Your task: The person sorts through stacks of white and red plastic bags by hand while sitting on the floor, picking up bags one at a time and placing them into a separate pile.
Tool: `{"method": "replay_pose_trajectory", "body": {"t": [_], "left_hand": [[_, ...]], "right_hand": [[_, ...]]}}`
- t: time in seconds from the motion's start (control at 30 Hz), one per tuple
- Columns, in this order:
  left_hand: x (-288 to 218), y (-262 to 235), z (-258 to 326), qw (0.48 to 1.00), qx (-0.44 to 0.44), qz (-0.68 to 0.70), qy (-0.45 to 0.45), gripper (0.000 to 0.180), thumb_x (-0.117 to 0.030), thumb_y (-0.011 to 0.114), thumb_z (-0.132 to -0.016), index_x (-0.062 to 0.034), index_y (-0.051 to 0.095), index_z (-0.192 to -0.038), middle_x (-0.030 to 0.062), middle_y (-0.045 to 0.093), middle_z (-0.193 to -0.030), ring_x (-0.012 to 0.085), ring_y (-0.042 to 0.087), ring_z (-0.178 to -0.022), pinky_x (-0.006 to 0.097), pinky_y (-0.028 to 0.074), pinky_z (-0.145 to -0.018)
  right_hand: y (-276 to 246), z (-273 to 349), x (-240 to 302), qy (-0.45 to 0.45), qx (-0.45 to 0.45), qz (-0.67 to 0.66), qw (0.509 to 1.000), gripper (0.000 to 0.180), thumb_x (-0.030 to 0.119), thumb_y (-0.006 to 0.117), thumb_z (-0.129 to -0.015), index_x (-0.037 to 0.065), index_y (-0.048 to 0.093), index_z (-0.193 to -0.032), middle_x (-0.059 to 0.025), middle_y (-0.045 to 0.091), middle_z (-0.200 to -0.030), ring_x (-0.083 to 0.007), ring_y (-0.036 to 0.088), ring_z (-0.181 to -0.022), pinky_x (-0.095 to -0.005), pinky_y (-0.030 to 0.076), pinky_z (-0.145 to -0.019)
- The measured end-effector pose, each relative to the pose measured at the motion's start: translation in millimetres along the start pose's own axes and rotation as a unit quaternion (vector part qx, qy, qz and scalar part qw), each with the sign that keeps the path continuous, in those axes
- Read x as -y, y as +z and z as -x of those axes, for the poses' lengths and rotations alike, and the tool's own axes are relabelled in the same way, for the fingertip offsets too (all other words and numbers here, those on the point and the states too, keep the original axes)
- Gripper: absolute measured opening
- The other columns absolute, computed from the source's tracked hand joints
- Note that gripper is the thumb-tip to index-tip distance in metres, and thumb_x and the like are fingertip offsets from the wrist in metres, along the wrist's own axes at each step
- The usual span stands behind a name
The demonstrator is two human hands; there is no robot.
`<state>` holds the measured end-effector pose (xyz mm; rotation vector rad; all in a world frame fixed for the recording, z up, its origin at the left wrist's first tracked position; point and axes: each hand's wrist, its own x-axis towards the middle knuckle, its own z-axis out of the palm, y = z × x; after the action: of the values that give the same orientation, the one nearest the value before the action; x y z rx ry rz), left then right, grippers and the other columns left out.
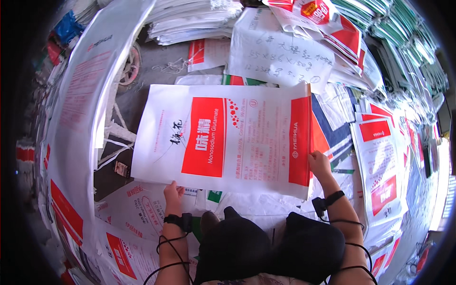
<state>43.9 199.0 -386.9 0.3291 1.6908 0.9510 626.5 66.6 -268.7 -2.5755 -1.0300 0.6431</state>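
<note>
A flat white woven sack (263,137) with red printed panels lies stretched out in front of me, its long side running left to right. My left hand (174,191) is closed on its near edge, left of the middle. At the right end, my right hand (320,165) pinches the sack's edge beside the red band. The fingers under the sack are partly hidden. Black straps with cables circle both wrists. Beneath and beyond the sack is a large white sheet with handwriting (280,52).
At left, a stack of long white sacks (78,109) rises beside a metal frame (116,130). More red-and-white sacks (380,166) lie at right. Bundled white sacks (190,19) and green-edged ones (403,28) are piled at the back. Loose string (168,66) lies on the grey floor.
</note>
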Motion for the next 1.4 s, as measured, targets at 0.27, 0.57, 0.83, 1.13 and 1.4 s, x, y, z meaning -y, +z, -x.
{"method": "replay_pose_trajectory", "body": {"t": [0.27, 0.57, 0.83, 1.13, 1.4], "left_hand": [[-5.6, 5.4, 5.4, 0.998, 0.02, -0.065, -0.004, 0.02, -0.017, 0.059, -0.097, 0.0018, 0.06, -0.104, 0.0117, 0.068, -0.086, 0.0194, 0.069, -0.068, 0.026, 0.055, -0.053], [-3.7, 7.6, 7.9, 0.991, 0.041, -0.127, -0.016, 0.024, -0.023, 0.058, -0.099, 0.0014, 0.063, -0.098, 0.0115, 0.071, -0.085, 0.0181, 0.071, -0.07, 0.025, 0.054, -0.054], [2.1, 3.8, 3.0, 0.979, 0.003, -0.194, -0.057, 0.034, -0.033, 0.058, -0.099, 0.0002, 0.061, -0.094, 0.0102, 0.065, -0.081, 0.0224, 0.07, -0.063, 0.03, 0.054, -0.047], [-4.1, 36.0, 49.7, 0.925, 0.223, 0.243, -0.191, 0.047, -0.008, 0.063, -0.093, 0.0017, 0.048, -0.136, 0.0179, 0.062, -0.124, 0.0281, 0.063, -0.116, 0.041, 0.054, -0.098], [-26.4, 18.7, 77.4, 0.972, 0.126, 0.119, -0.156, 0.047, -0.022, 0.056, -0.099, -0.0005, 0.046, -0.139, 0.017, 0.055, -0.133, 0.0331, 0.058, -0.115, 0.06, 0.049, -0.091]], "right_hand": [[-8.6, -24.7, 32.9, -0.047, 0.01, 0.123, 0.991, 0.03, 0.034, 0.058, -0.092, 0.007, 0.071, -0.098, -0.0194, 0.071, -0.095, -0.0402, 0.068, -0.095, -0.0505, 0.053, -0.083], [-14.7, -13.1, 33.6, -0.009, 0.083, 0.204, 0.976, 0.031, 0.037, 0.059, -0.092, 0.009, 0.069, -0.104, -0.0161, 0.071, -0.104, -0.0369, 0.068, -0.101, -0.049, 0.054, -0.086], [-13.1, -12.0, 36.8, -0.054, 0.059, 0.264, 0.961, 0.044, 0.047, 0.055, -0.093, 0.006, 0.068, -0.102, -0.0192, 0.071, -0.103, -0.0384, 0.068, -0.101, -0.0504, 0.053, -0.086], [-25.0, 7.8, 35.6, -0.126, -0.01, 0.231, 0.965, 0.035, 0.04, 0.055, -0.095, 0.007, 0.066, -0.095, -0.0187, 0.072, -0.091, -0.0411, 0.069, -0.089, -0.0523, 0.054, -0.078], [-68.0, 39.4, 60.6, -0.212, 0.013, 0.191, 0.958, 0.027, 0.03, 0.06, -0.094, 0.004, 0.067, -0.097, -0.0189, 0.072, -0.087, -0.0406, 0.07, -0.083, -0.0485, 0.054, -0.072]]}}
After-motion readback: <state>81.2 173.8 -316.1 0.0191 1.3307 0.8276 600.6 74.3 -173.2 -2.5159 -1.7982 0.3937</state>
